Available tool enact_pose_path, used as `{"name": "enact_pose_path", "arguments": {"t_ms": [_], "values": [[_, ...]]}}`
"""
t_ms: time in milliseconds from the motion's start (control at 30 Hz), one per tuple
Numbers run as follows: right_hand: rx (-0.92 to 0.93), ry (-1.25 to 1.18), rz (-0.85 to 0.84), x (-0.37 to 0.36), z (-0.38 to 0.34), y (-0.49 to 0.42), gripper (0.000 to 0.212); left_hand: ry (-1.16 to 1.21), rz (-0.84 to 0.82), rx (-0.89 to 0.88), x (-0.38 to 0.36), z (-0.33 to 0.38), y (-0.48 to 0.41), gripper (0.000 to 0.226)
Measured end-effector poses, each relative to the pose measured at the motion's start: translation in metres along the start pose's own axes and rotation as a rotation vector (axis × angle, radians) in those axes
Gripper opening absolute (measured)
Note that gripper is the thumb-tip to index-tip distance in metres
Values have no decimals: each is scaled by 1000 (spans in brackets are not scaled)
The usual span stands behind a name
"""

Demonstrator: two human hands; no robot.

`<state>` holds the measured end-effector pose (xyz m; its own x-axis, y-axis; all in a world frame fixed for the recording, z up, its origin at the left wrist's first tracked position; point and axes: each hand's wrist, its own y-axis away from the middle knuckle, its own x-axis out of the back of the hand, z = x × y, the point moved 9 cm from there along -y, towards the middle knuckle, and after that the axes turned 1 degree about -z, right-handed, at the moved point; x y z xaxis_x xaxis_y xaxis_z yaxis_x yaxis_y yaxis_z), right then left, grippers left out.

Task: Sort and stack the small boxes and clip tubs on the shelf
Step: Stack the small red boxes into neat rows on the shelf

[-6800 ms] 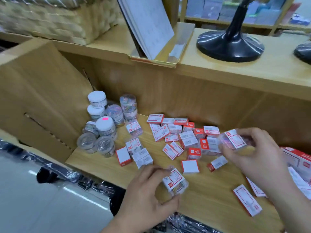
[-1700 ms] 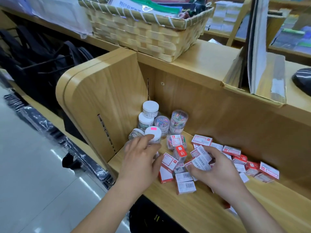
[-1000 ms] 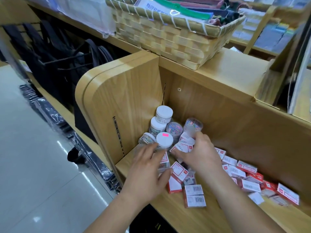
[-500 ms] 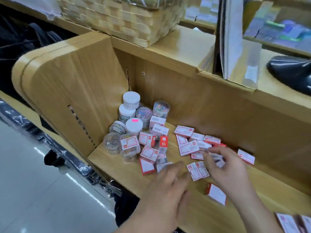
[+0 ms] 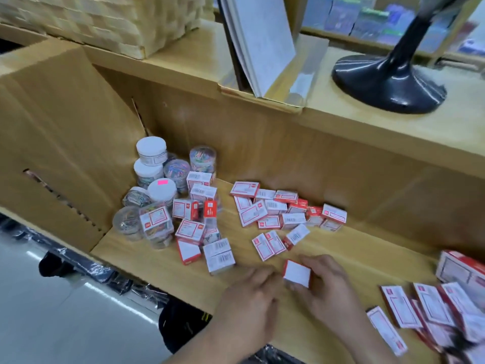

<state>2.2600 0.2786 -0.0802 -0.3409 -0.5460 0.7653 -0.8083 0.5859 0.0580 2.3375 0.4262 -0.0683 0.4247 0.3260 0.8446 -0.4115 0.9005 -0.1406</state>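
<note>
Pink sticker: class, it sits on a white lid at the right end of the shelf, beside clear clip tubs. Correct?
No. In the head view the pink sticker sits on a white lid at the left end of the shelf, beside clear clip tubs.

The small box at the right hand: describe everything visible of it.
The small box looks like cardboard: a plain white face is turned up, with red showing along its top and left edges. It sits slightly tilted near the front of the wooden shelf, apart from the other boxes. The right hand holds it, fingers curled round its upper and lower edges. The left hand lies close on its left; whether it touches the box cannot be told.
</note>
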Motion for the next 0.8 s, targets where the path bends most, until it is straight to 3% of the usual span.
{"name": "enact_pose_path", "arguments": {"t_ms": [133, 333, 400, 533, 633, 800], "values": [[-4, -103, -26, 9, -11, -1, 33, 136, -30, 14, -6, 3, -2, 58], [-19, -253, 34, 15, -25, -8, 27, 203, 162, 52, 45, -5, 6, 21], [9, -304, 34, 8, -44, -17, 25, 197, 239, 132, 60, -20, 15, 19], [62, -368, 33, -10, -87, -39, 31, 216, 371, 232, 80, -41, 30, 25], [137, -279, -5, -30, -117, -50, 31, 219, 469, 300, 95, -55, 44, 27], [219, -226, -87, -68, -143, -48, 43, 213, 489, 370, 105, -70, 62, 30]]}}
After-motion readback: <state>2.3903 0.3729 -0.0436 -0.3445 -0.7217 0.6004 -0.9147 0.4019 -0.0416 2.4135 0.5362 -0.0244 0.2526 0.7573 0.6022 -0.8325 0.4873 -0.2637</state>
